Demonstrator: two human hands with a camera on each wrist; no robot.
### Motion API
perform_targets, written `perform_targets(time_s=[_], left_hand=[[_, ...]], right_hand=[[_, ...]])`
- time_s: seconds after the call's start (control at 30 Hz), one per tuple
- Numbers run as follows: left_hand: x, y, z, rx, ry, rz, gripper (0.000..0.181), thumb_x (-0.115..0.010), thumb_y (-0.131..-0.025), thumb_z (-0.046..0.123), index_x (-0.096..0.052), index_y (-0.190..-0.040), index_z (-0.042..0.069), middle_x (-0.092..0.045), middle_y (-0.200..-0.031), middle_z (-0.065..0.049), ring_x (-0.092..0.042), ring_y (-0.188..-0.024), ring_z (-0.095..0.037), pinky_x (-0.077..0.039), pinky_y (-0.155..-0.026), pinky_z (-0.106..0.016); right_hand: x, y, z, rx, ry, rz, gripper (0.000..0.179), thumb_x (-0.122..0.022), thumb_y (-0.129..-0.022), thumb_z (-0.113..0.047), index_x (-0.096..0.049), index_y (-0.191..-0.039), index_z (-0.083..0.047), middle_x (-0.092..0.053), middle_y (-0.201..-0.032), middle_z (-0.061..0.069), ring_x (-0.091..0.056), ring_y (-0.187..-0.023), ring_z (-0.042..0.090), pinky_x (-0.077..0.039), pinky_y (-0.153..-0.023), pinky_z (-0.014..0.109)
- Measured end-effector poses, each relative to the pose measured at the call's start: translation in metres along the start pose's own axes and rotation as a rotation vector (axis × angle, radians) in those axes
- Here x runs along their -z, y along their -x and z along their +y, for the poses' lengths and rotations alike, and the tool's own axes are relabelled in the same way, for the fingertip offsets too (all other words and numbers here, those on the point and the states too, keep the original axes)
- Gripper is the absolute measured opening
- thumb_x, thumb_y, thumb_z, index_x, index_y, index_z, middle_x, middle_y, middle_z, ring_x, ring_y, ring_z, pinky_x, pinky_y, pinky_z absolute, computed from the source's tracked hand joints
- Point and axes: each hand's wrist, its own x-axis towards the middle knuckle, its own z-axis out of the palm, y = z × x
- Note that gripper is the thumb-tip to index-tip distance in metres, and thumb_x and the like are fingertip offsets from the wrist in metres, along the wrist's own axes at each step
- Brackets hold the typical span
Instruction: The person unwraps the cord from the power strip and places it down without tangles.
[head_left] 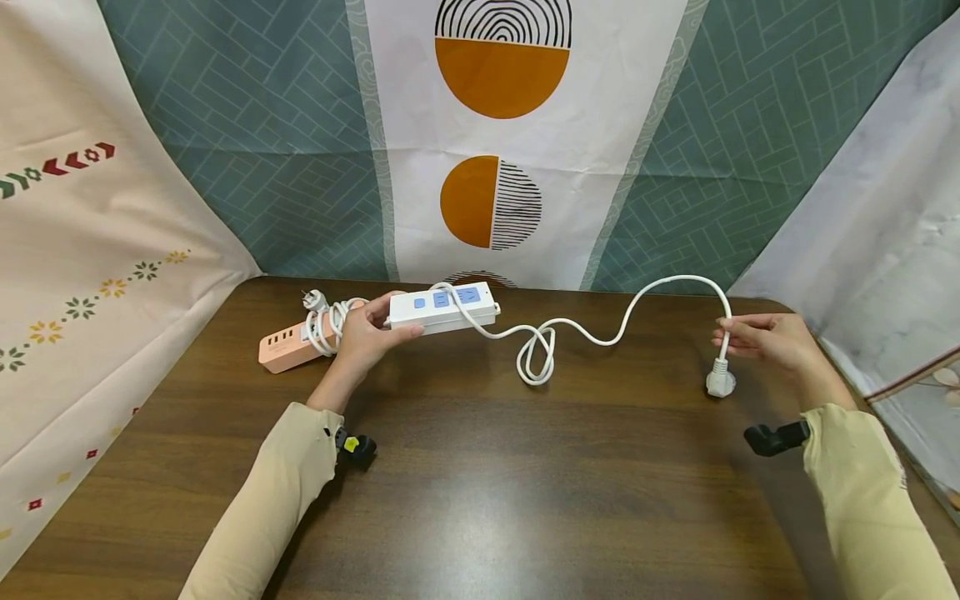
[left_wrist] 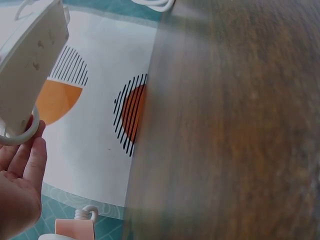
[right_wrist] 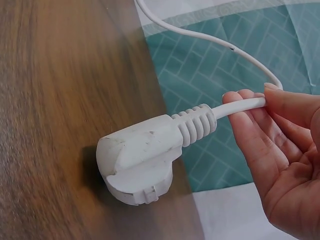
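Observation:
My left hand (head_left: 367,337) grips one end of a white power strip (head_left: 408,315), its blue socket faces turned up, raised over the table. In the left wrist view the strip's underside (left_wrist: 30,70) shows above the fingers. Over at the right, my right hand (head_left: 772,342) pinches the white cord (head_left: 637,300) just behind its plug (head_left: 721,382). The plug hangs down from the fingers, as the right wrist view shows with its ribbed neck (right_wrist: 195,125). Between the hands the cord sags, with a loop (head_left: 535,367) near the middle.
A peach-coloured power strip (head_left: 287,348) lies left of my left hand, its white cord (head_left: 322,329) wound around it. The brown wooden table (head_left: 525,483) ends at a patterned cloth backdrop (head_left: 495,150). More cloth (head_left: 112,292) hangs along the left side.

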Motion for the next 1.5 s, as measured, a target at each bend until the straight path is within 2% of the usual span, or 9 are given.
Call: perform_targets(time_s=[0.13, 0.23, 0.3, 0.43, 0.7, 0.83, 0.97, 1.1, 1.5], left_hand=[[-0.001, 0.002, 0.006, -0.001, -0.007, -0.005, 0.055, -0.075, -0.072, 0.006, -0.053, -0.121, -0.004, -0.060, -0.109, -0.014, -0.054, -0.083, -0.004, -0.045, -0.069, -0.016], [0.000, -0.002, -0.004, -0.004, -0.003, -0.002, 0.055, -0.076, -0.071, 0.008, -0.054, -0.121, -0.002, -0.060, -0.110, -0.013, -0.055, -0.085, -0.007, -0.045, -0.069, -0.016], [0.000, -0.005, -0.012, -0.017, -0.001, -0.002, 0.056, -0.078, -0.071, 0.010, -0.055, -0.121, 0.000, -0.060, -0.109, -0.011, -0.055, -0.085, -0.007, -0.045, -0.070, -0.016], [-0.001, -0.004, -0.012, -0.023, 0.005, 0.003, 0.055, -0.078, -0.070, 0.010, -0.055, -0.119, 0.000, -0.060, -0.108, -0.011, -0.055, -0.085, -0.008, -0.045, -0.069, -0.017], [-0.004, -0.005, -0.011, -0.016, 0.003, 0.006, 0.055, -0.078, -0.070, 0.007, -0.055, -0.119, -0.001, -0.060, -0.108, -0.013, -0.056, -0.084, -0.007, -0.046, -0.068, -0.016], [-0.005, -0.006, -0.010, -0.020, 0.019, 0.005, 0.054, -0.077, -0.070, 0.007, -0.056, -0.119, 0.000, -0.061, -0.107, -0.011, -0.057, -0.084, -0.008, -0.047, -0.068, -0.017], [-0.005, -0.006, -0.010, -0.024, 0.024, 0.007, 0.054, -0.077, -0.070, 0.006, -0.055, -0.119, -0.001, -0.061, -0.106, -0.010, -0.057, -0.084, -0.007, -0.047, -0.068, -0.017], [-0.005, -0.006, -0.009, -0.024, 0.032, 0.006, 0.054, -0.077, -0.070, 0.006, -0.055, -0.119, -0.002, -0.061, -0.105, -0.009, -0.057, -0.083, -0.006, -0.047, -0.067, -0.017], [-0.008, -0.005, -0.008, -0.024, 0.050, 0.001, 0.053, -0.076, -0.070, 0.004, -0.055, -0.118, -0.002, -0.062, -0.101, -0.003, -0.057, -0.083, -0.006, -0.047, -0.067, -0.017]], right_hand=[[0.030, -0.016, 0.026, -0.021, 0.021, 0.075, 0.015, -0.065, -0.084, -0.014, -0.071, -0.097, -0.009, -0.070, -0.084, 0.009, -0.067, -0.079, 0.019, -0.051, -0.069, 0.031], [0.050, -0.027, 0.044, -0.020, 0.011, 0.094, 0.018, -0.066, -0.083, -0.015, -0.071, -0.100, -0.010, -0.070, -0.086, 0.009, -0.067, -0.081, 0.020, -0.051, -0.069, 0.032], [0.043, -0.022, 0.036, -0.025, 0.016, 0.096, 0.015, -0.066, -0.083, -0.015, -0.071, -0.097, -0.011, -0.070, -0.085, 0.010, -0.067, -0.080, 0.021, -0.051, -0.069, 0.032], [0.011, -0.002, 0.005, -0.032, -0.012, 0.054, 0.011, -0.064, -0.084, -0.010, -0.073, -0.091, -0.013, -0.070, -0.082, 0.010, -0.068, -0.077, 0.018, -0.052, -0.067, 0.029], [-0.025, 0.009, -0.015, -0.014, -0.028, 0.075, 0.019, -0.061, -0.086, -0.004, -0.073, -0.079, -0.017, -0.070, -0.075, 0.003, -0.067, -0.071, 0.012, -0.052, -0.063, 0.024], [-0.022, 0.006, -0.011, -0.018, -0.049, 0.103, 0.017, -0.062, -0.085, -0.004, -0.073, -0.080, -0.016, -0.070, -0.076, 0.002, -0.067, -0.071, 0.013, -0.052, -0.065, 0.025], [-0.007, -0.004, 0.002, -0.006, -0.056, 0.084, 0.012, -0.065, -0.083, -0.006, -0.072, -0.090, -0.012, -0.070, -0.083, 0.003, -0.068, -0.077, 0.015, -0.052, -0.070, 0.029], [0.007, -0.015, 0.017, 0.009, -0.079, 0.073, 0.018, -0.065, -0.083, -0.005, -0.070, -0.100, -0.008, -0.070, -0.089, 0.005, -0.067, -0.082, 0.018, -0.051, -0.072, 0.030], [-0.002, -0.033, 0.024, 0.059, -0.130, 0.101, 0.022, -0.067, -0.081, -0.005, -0.069, -0.103, -0.005, -0.070, -0.092, 0.009, -0.066, -0.086, 0.021, -0.051, -0.073, 0.032]])
